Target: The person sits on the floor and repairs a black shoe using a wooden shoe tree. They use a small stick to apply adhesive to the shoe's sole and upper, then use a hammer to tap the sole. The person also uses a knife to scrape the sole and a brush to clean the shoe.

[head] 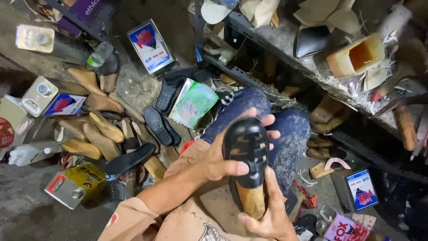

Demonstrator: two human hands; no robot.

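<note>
We see a glossy black strappy leather shoe upper on a tan wooden last (248, 160), left hand (218, 158) wrapped around its toe, right hand (267, 214) cupping the heel below.

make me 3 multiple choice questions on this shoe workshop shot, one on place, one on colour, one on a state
1. Where is the black shoe upper?
A. on the floor
B. held over the person's lap
C. on the shelf

2. What colour is the tin can at the lower left?
A. yellow and silver
B. red
C. green

3. How is the shoe upper set?
A. lying flat and empty
B. fitted on a wooden last
C. boxed

Answers: 1 B, the left hand and right hand grip it above the knees. 2 A, its label is yellow and its side is bare metal. 3 B, wood shows below the black strips.
</note>
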